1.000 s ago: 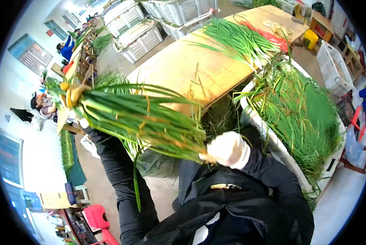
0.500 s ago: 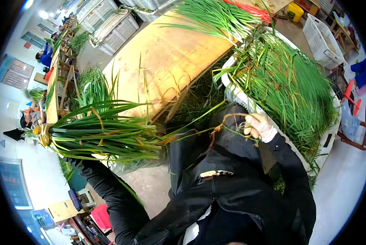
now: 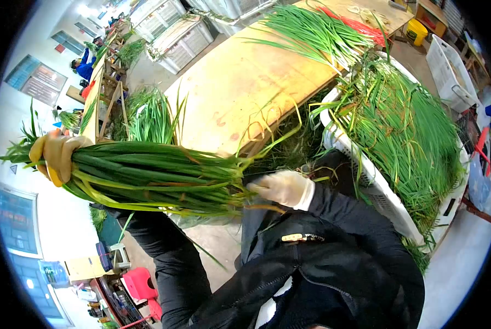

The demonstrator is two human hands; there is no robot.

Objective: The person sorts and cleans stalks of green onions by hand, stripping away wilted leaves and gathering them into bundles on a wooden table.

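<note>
My left hand (image 3: pixel 59 156), in a pale yellowish glove, is wrapped round the leafy end of a thick bunch of garlic chives (image 3: pixel 158 172). The bunch lies level in the air, its cut ends pointing right, with some yellowed leaves hanging off them. My right hand (image 3: pixel 285 189), in a white glove, is closed at those stalk ends. Its fingertips meet the ends, and what they pinch is too small to tell. Withered strands (image 3: pixel 325 174) show just behind this hand.
A wooden table (image 3: pixel 223 104) stands ahead, bearing loose chives (image 3: pixel 317 33) and red ties (image 3: pixel 360 27). At right is a white crate (image 3: pixel 366 170) heaped with chives. More crates (image 3: pixel 182 44) stand at the back. A person in blue (image 3: pixel 84 68) sits far left.
My right hand has moved left from beside the crate, where it held withered leaves, to the stalk ends. The bunch is now turned more level, and the view has shifted.
</note>
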